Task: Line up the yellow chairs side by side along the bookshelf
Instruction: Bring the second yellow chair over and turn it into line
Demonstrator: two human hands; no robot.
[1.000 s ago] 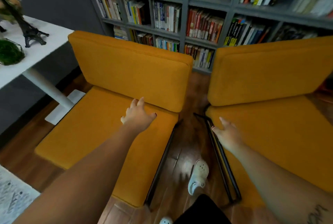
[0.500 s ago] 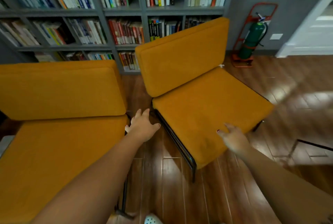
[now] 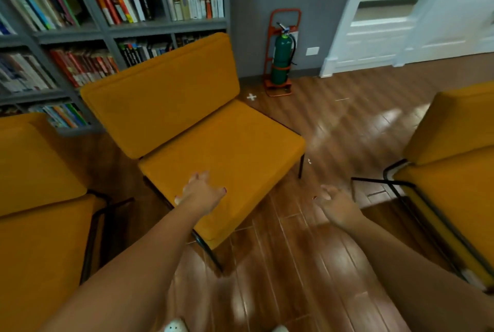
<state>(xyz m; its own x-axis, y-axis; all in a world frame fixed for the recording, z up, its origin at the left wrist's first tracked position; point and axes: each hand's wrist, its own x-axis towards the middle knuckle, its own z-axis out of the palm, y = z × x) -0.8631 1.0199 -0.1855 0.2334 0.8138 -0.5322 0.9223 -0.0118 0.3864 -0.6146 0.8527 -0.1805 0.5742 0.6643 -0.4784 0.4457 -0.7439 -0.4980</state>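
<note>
Three yellow chairs are in view. The left chair (image 3: 40,224) and the middle chair (image 3: 227,149) stand with their backs toward the grey bookshelf (image 3: 107,32); the middle one is angled. A third yellow chair (image 3: 449,171) stands apart at the right edge, out on the floor. My left hand (image 3: 200,192) hovers over the front of the middle chair's seat, fingers spread and holding nothing. My right hand (image 3: 336,202) is stretched out over the bare floor between the middle and right chairs, fingers loose and empty.
A green fire extinguisher (image 3: 282,61) in a red stand sits against the grey wall to the right of the bookshelf. A white door frame (image 3: 374,37) opens at the back right. Wooden floor (image 3: 334,123) lies between the chairs.
The view has swung right: the left chair slid toward the frame's edge and a third chair appeared on the right. Both hands moved right, the left from the gap onto the middle seat.
</note>
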